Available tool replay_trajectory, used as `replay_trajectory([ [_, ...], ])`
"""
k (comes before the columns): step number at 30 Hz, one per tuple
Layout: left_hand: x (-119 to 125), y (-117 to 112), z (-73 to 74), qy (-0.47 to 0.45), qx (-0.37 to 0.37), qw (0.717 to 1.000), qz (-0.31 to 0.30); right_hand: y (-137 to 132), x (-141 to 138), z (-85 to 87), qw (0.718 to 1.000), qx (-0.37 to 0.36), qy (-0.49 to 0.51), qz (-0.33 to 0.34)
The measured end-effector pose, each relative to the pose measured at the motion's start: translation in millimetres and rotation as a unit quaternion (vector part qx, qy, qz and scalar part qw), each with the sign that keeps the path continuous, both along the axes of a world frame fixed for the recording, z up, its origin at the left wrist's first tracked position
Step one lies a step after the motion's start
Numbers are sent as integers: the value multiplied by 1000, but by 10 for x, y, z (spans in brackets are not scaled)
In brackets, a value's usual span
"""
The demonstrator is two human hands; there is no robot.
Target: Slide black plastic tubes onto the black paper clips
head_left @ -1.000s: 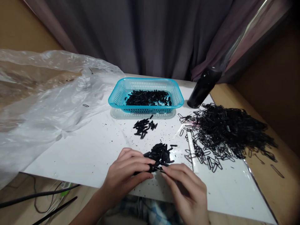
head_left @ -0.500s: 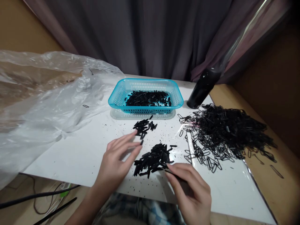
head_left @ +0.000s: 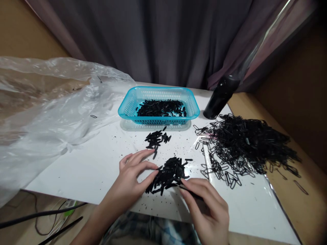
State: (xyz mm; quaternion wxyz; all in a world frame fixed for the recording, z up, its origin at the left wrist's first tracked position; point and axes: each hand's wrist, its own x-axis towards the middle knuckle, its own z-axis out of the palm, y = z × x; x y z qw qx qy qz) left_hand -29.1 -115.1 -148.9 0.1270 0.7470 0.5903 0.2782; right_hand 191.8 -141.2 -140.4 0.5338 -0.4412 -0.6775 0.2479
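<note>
Nearest, right hand (head_left: 204, 207) keeps a narrow pinch grip on a thin black strip (head_left: 189, 192) by the near pile (head_left: 170, 172). Left hand (head_left: 134, 173), grip loose & empty, has pulled back from the far pile (head_left: 157, 139), fingertips now at the near pile's left edge, so work's back there. Beyond on the table (head_left: 89, 170): blue basket (head_left: 158, 119), clip heap (head_left: 250, 143) to the right.

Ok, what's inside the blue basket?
The blue basket holds a loose heap of small black sticks on its floor. Anything beneath the sticks is covered, and the near wall hides the floor's front edge.
</note>
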Motion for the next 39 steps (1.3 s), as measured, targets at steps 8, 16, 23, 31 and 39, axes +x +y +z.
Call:
replay_trajectory([
  [8, 26, 32, 59, 3, -16, 1000, -7, -18, 16, -16, 1000, -6, -2, 5],
  [16, 54, -17, 85, -40, -29, 998, -33, 3, 14, -9, 1000, -6, -2, 2],
  [23, 116, -49, 119, -94, 0, 994, -53, 0, 7, -7, 1000, -4, 1, -1],
  [31, 163, -50, 178, -106, 6, 993, -49, -1, 19, -28, 1000, -9, -9, -2],
  [39, 197, -79, 256, -191, 30, 979, -70, -5, 16, -28, 1000, -18, -9, 9],
])
